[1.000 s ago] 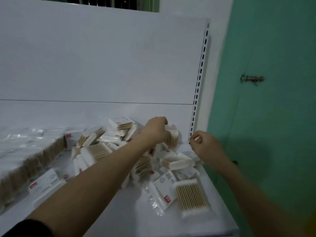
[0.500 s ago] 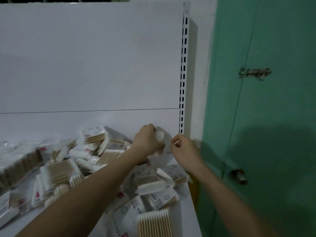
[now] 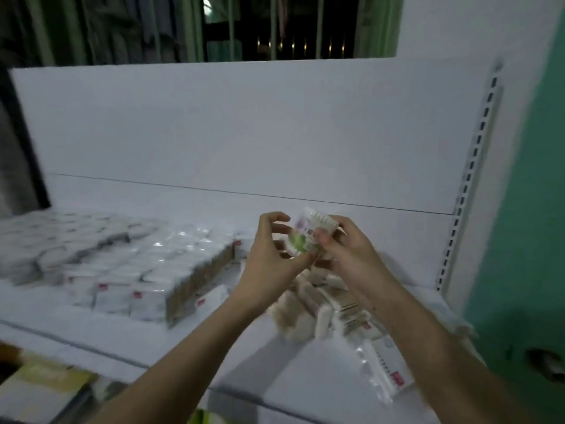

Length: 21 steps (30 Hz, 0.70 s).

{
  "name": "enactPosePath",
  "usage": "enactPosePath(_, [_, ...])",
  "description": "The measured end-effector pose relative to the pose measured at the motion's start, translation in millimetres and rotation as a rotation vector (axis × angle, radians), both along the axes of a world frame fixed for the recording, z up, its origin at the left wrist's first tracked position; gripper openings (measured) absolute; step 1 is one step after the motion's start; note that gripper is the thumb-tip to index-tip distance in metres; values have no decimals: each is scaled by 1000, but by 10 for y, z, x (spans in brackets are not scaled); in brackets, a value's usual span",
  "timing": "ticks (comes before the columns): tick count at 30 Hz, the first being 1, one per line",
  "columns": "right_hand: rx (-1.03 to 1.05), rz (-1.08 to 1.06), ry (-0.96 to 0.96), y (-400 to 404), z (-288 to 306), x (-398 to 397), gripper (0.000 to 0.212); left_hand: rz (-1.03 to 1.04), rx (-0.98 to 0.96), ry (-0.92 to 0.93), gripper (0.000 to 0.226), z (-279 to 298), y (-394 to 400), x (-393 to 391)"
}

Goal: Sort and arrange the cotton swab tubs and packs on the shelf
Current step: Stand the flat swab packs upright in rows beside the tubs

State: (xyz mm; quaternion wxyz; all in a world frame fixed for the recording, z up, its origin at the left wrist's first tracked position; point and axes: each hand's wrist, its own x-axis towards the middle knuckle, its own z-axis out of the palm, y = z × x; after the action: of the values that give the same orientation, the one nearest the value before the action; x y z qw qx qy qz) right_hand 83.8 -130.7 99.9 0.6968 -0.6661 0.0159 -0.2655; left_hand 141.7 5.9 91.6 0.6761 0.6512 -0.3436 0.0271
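Both my hands hold small cotton swab tubs above the white shelf [image 3: 101, 335]. My left hand [image 3: 269, 258] grips a round tub with a green label [image 3: 298, 241] from the left. My right hand [image 3: 345, 252] pinches a second tub [image 3: 315, 221] just above it, thumb on its front. Under my hands lies a loose heap of swab packs [image 3: 324, 310], partly hidden by my wrists. A neat block of stacked packs [image 3: 137, 280] fills the shelf's left half.
A flat pack [image 3: 382, 368] lies near the shelf's front right corner. The white back panel [image 3: 244, 133] rises behind, with a slotted upright [image 3: 470, 179] at right. A green door [image 3: 526, 240] stands right of the shelf. Boxes [image 3: 42, 381] sit on a lower level at bottom left.
The view swung left and back, bringing the stacked block into sight. Both hands rose from the heap and came together, now holding two tubs between them.
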Motion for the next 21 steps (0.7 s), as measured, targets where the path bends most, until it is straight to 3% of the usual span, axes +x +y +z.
enactPosePath(5, [-329,109,10,1194,129,333,24,35,101,-136,52,148,1485,276])
enactPosePath(10, [-446,215,31,2063,159,646,27,48,260,-219,45,186,2557,627])
enactPosePath(16, [-598,266,124,2505,179,962,28,-29,567,-161,51,400,3099,1063])
enactPosePath(21, [-642,270,129,2566,258,1373,26,29,774,-252,46,686,3149,1538])
